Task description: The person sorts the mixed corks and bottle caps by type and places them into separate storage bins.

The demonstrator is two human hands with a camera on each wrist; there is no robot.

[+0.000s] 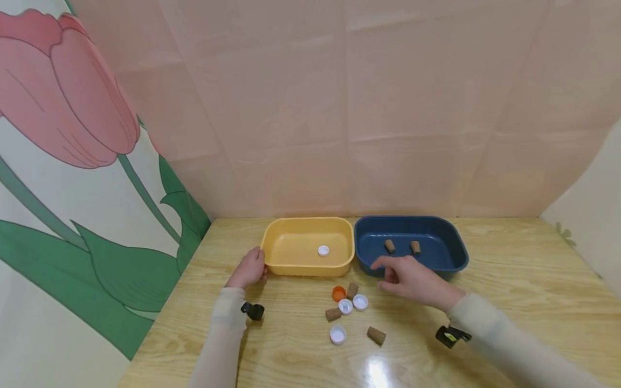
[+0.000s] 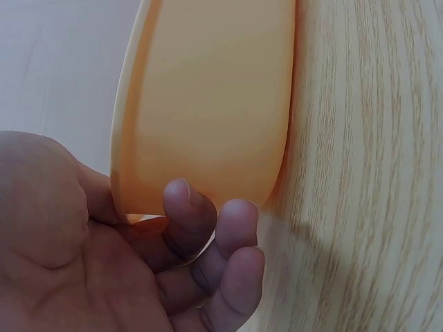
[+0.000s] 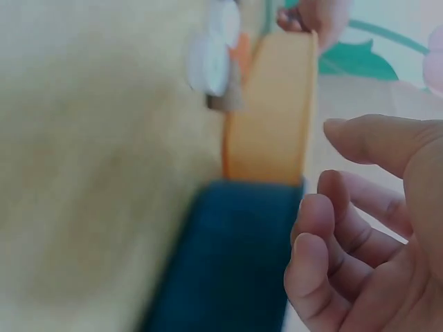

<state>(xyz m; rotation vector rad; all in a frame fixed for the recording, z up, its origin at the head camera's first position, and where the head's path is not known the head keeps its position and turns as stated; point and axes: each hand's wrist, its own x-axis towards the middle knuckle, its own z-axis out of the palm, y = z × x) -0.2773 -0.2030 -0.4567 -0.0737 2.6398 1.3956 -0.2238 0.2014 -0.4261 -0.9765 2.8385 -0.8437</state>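
The left hand (image 1: 249, 268) gripped the left end of the yellow tray (image 1: 291, 265), thumb over the rim and fingers (image 2: 190, 221) curled against its outer wall. Just right of that tray sat the blue tray (image 1: 458, 253), holding two corks. The right hand (image 1: 409, 277) hovered palm-down before the blue tray's near rim, fingers (image 3: 325, 228) loosely spread and holding nothing. A white cap (image 1: 323, 250) lay inside the yellow tray. In front of it, loose caps and corks (image 1: 346, 307) lay clustered on the wooden table (image 1: 533, 269).
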